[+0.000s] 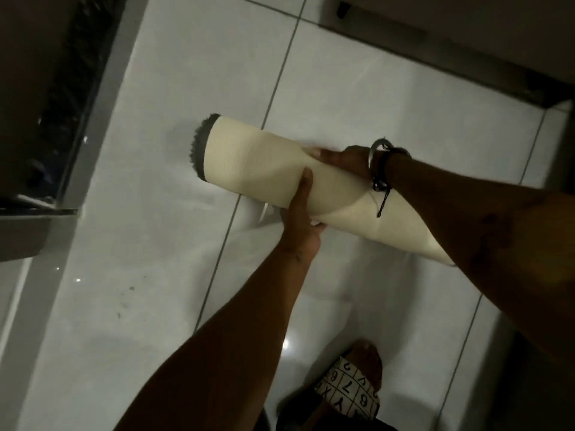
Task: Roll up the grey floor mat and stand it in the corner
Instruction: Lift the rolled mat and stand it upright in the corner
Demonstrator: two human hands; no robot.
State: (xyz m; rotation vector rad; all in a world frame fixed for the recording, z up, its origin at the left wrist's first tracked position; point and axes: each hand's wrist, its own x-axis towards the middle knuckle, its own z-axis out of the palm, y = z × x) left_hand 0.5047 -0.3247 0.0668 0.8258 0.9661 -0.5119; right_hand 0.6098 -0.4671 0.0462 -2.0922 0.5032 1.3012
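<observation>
So the floor mat is already rolled into a tube, cream backing facing out, with only a fringe of the grey pile poking out at the far end. It's held lying sideways above the white tiled floor, not standing anywhere. The left hand wraps it from below, thumb pressed up over the roll; its fingers are hidden underneath. The right hand is clamped over the top, with a bangle and a dark cord bracelet on the wrist. The near end of the roll disappears behind the right forearm. It's pretty dim, and the dark furniture at left is hard to make out.
</observation>
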